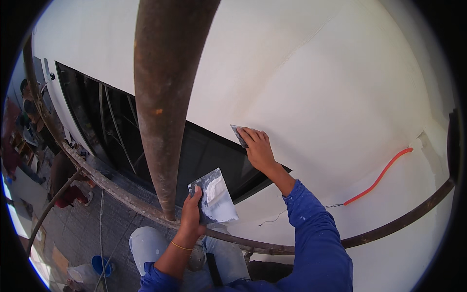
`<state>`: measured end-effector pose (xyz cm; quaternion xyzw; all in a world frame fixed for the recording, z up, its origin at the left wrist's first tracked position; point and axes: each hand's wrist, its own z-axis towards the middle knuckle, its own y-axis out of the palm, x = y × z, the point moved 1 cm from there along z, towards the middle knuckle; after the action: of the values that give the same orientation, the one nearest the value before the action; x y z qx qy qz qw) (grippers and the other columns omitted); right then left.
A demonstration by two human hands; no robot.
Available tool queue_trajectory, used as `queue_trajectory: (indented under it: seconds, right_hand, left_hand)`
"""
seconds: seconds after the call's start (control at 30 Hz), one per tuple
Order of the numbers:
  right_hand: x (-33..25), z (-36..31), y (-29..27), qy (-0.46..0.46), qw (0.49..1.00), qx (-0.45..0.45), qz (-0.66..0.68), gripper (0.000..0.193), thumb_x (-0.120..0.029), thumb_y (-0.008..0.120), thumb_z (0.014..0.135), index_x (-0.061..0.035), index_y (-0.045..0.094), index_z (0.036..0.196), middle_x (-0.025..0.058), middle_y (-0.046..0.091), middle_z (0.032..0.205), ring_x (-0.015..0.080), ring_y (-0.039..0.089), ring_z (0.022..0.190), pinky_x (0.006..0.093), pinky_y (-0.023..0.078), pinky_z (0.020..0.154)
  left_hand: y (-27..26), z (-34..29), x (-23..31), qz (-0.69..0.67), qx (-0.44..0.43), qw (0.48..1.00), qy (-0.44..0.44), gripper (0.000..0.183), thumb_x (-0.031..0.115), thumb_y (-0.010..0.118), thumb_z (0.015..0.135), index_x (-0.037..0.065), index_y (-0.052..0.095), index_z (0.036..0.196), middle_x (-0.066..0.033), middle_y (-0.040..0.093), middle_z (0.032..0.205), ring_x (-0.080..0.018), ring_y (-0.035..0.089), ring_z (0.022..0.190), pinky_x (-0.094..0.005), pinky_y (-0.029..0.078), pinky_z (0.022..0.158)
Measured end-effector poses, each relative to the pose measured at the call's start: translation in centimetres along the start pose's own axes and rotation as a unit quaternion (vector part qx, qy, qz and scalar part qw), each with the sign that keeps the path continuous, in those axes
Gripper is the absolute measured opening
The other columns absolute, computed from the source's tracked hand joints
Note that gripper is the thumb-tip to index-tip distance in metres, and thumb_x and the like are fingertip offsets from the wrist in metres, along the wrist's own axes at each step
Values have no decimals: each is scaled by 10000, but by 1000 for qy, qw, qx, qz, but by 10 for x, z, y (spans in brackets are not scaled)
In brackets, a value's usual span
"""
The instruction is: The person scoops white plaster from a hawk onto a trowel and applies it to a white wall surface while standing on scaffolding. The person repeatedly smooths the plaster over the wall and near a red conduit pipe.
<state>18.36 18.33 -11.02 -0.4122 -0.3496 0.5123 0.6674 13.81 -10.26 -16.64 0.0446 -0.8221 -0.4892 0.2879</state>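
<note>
- White wall (pixel 331 92) filled most of view; faint line ran across its upper part.
- Dark-framed window (pixel 214 153) was set in it, glass dark.
- Rusty brown pole (pixel 165 92) crossed in front of wall and window.
- Rail (pixel 114 191) looked curved, passed below window.
- Orange-red tube (pixel 378 179) stuck out of wall, right side; thin dark wire at its lower end.
- Floor (pixel 124 226) was grey, lower left; blue bucket (pixel 101 265) stood there.
- Bright light came in at far-left edge.
</note>
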Motion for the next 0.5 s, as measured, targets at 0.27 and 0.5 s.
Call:
queue_trajectory:
  seconds: [0.27,0.5]
  right_hand:
    - [-73,-51,-193,-166,954,-163,189,728,60,644,727,-203,626,1406,22,591,1403,276,542,1261,412,446,1077]
    - [-111,-47,-210,-232,962,-140,38,770,71,653,678,-275,659,1365,-30,616,1358,239,554,1215,411,468,1004]
  left_hand:
    - [63,-11,26,44,-81,993,75,349,367,508,1092,41,602,1174,-64,704,1054,-140,709,904,-307,594,791]
    - [103,-24,28,133,-56,970,196,338,352,536,1091,30,639,1094,-6,679,998,-58,602,882,-254,515,784]
